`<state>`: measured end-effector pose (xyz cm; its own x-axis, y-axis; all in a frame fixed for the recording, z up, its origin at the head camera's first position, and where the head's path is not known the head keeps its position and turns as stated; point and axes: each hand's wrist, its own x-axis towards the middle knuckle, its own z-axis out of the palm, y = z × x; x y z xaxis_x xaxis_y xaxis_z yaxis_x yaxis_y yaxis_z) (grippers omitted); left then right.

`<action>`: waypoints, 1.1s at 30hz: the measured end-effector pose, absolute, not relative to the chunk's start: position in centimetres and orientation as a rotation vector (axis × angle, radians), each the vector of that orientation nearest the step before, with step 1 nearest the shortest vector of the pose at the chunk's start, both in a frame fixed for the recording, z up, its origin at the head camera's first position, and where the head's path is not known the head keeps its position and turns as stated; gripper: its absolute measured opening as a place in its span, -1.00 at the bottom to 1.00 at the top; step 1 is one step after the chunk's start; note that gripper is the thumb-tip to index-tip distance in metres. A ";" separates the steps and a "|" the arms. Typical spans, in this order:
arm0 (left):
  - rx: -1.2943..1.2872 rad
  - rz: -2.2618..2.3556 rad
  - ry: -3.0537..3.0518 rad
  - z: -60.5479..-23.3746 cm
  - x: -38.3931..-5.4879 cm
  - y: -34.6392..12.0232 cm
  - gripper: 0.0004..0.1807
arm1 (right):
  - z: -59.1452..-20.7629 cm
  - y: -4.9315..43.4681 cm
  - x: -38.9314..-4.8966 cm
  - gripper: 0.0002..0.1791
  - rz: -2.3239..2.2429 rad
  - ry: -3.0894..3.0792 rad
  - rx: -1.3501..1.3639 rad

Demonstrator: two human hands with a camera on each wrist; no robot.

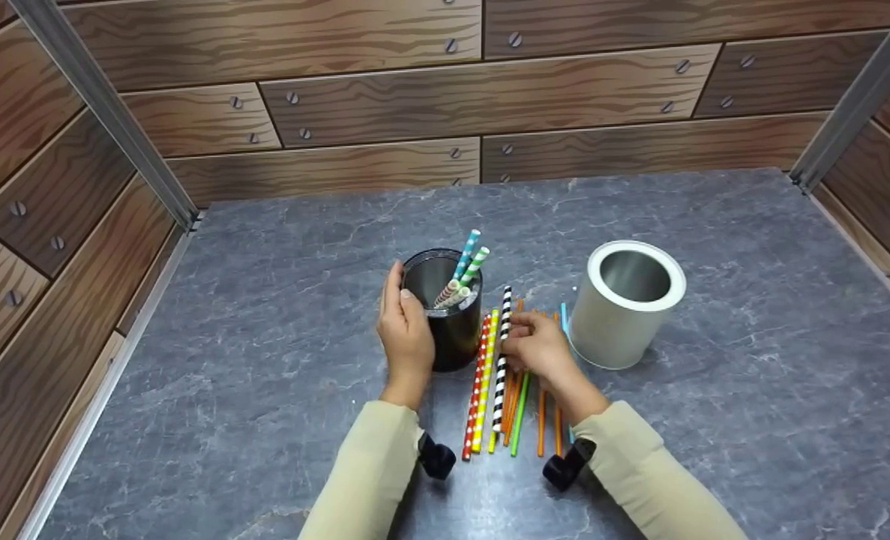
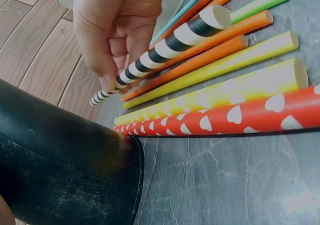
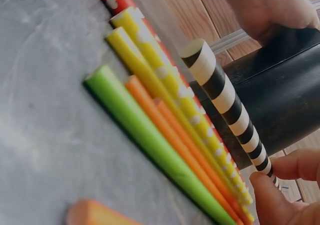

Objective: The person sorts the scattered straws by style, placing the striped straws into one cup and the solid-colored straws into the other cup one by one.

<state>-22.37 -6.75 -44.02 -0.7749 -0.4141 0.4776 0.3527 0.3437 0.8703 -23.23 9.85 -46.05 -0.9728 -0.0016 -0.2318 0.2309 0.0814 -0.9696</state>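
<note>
So my left hand (image 1: pixel 406 337) is bent round the left side of the black cup (image 1: pixel 453 341), thumb on the near side, roughly mid-table (image 1: pixel 287 300), well in from the left edge. Four straws (image 1: pixel 465 256) lean inside against its right wall; their bottom ends are hidden in there. Just right of the cup lie a red straw (image 1: pixel 477 394) and a yellow heart straw (image 1: pixel 484 394), pointing toward the table's near edge, which is cut off. Then comes the black-and-white straw (image 1: pixel 499 390), pinched between thumb and fingers of my right hand (image 1: pixel 540 349), near end looking raised. I'd call this the picking-up step; next move probably calls for a steady pinch, lifting it clear of its neighbors and tipping it upright over the cup's rim. My hand covers parts of the orange straws (image 1: pixel 541 424) and the green straw (image 1: pixel 519 416), so no clue on an exact count. A blue straw (image 1: pixel 564 319) peeks out by the white can (image 1: pixel 609 337), toward the right edge; can't see its bottom inside.
</note>
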 end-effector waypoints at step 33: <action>0.045 -1.488 -1.945 -43.9 -22.4 -6.7 -0.54 | -40.9 10.2 -22.7 -0.44 -2.185 2.282 0.209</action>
<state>-22.35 -6.73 -43.92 -0.7691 -0.4135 0.4873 0.3621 0.3464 0.8654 -22.69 10.21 -40.86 -0.9910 0.1122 -0.0733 0.0781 0.0391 -0.9962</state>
